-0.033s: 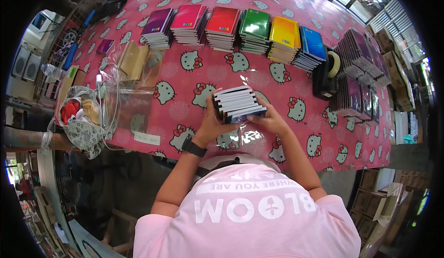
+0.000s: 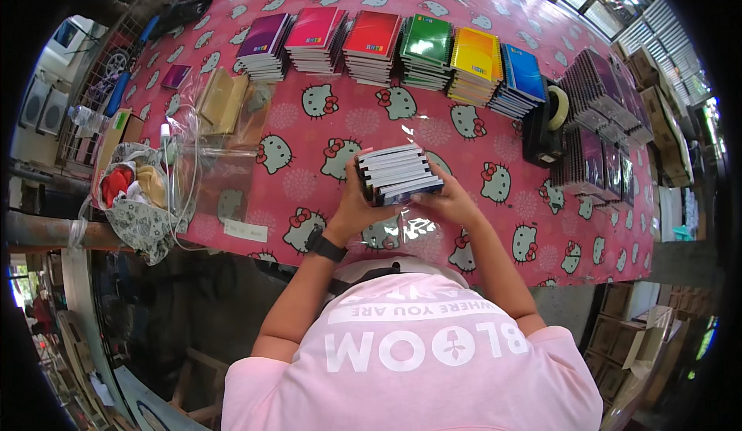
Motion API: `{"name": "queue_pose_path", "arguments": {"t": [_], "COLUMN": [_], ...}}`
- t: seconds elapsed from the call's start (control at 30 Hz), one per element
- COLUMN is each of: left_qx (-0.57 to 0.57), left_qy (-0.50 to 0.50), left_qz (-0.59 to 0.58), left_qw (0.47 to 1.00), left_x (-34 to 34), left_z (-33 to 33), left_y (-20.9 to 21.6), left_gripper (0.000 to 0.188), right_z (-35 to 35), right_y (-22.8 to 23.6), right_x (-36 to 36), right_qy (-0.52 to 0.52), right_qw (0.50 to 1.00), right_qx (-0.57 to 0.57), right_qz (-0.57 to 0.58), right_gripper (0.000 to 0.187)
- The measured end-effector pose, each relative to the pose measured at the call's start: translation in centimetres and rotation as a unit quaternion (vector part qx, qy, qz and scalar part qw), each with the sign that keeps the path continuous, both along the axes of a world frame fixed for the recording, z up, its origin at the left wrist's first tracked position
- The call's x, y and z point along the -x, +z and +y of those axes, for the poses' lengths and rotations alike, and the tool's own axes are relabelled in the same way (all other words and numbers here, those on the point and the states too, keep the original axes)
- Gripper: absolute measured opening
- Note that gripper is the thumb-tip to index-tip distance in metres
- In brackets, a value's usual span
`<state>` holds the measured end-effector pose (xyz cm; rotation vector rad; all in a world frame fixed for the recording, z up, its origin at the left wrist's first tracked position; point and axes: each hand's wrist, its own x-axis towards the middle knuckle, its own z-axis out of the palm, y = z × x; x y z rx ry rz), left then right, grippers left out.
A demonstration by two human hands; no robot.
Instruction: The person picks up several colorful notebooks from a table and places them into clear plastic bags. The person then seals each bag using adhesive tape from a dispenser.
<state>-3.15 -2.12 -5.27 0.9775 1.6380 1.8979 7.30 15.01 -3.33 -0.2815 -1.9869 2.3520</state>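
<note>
A small stack of notebooks [image 2: 396, 166] is between my two hands above the table's near middle, white page edges facing up and a dark blue cover on the side nearest me. My left hand [image 2: 359, 208] wraps the stack's left side, with a black watch on that wrist. On the other side, my right hand [image 2: 454, 197] grips the right end, its thumb against the blue cover. Beyond them stands a curved row of notebook stacks: purple [image 2: 263, 35], pink [image 2: 315, 27], red [image 2: 372, 35], green [image 2: 427, 38], yellow [image 2: 474, 52] and blue [image 2: 524, 71].
A black tape dispenser [image 2: 542, 139] stands right of the blue stack, beside spiral notebooks [image 2: 591, 95] in clear plastic. On the left lie brown card pieces [image 2: 222, 105], clear plastic sheets, a white cable and a patterned cloth bag [image 2: 143, 218]. Pink patterned plastic covers the table [image 2: 363, 122].
</note>
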Motion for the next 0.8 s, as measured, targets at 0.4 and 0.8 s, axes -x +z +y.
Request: {"name": "queue_pose_path", "arguments": {"t": [0.4, 0.8], "left_qx": [-0.026, 0.000], "left_qy": [0.036, 0.052], "left_qz": [0.034, 0.126], "left_qw": [0.998, 0.991], "left_x": [0.2, -0.5], "left_z": [0.0, -0.2], "left_y": [-0.3, -1.3], "left_gripper": [0.077, 0.076], "right_z": [-0.5, -2.1], "right_y": [0.0, -1.1], "right_x": [-0.5, 1.3], "right_qy": [0.040, -0.019], "right_qw": [0.996, 0.991], "right_qx": [-0.078, -0.089], "right_qz": [0.015, 0.099], "right_gripper": [0.087, 0.081]}}
